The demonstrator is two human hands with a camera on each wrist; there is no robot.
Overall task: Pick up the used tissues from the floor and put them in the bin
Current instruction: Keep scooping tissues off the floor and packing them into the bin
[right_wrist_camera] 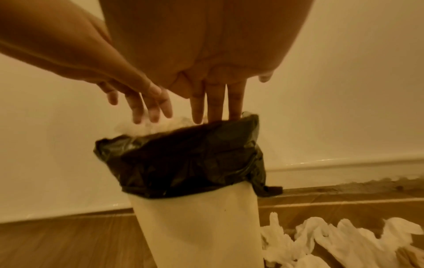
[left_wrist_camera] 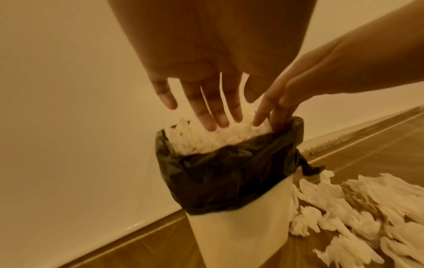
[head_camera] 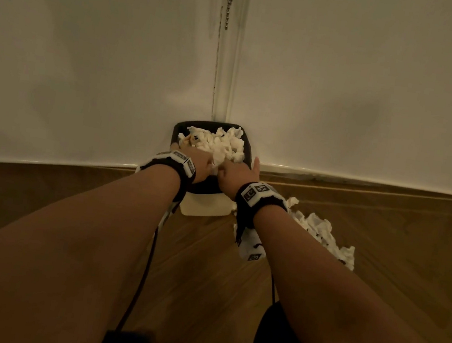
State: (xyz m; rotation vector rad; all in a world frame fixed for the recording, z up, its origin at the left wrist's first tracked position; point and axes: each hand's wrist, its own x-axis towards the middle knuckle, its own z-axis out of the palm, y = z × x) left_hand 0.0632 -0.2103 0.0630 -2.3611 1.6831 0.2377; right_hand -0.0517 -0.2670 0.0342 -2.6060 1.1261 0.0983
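A cream bin with a black liner stands in the room corner, heaped with white crumpled tissues. My left hand hovers flat over the heap, its straight fingers touching the top tissues. My right hand reaches in beside it with straight fingers at the liner's right rim. Neither hand holds anything. More used tissues lie on the floor right of the bin, also seen as floor tissues and floor tissues in the wrist views.
White walls meet behind the bin, with a pipe and hanging chain in the corner. A white skirting board runs along the wooden floor. Wrist-camera cables hang under my forearms.
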